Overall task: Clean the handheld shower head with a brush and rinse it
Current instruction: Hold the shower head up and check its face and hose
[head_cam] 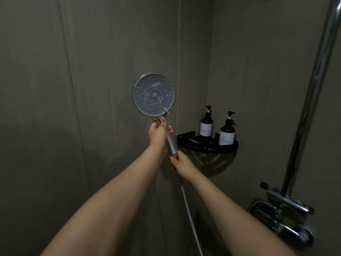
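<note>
From the head camera, the shower head (154, 94) is held up in the middle of the scene, its round spray face toward the camera; the left hand (158, 134) curls round the upper handle, the right hand (181, 164) curls round the handle's lower end, where the hose (190, 217) drops away; right of them, a black corner shelf (206, 144) carries two pump bottles (206, 124); a chrome tap (284, 215) sits near right.
</note>
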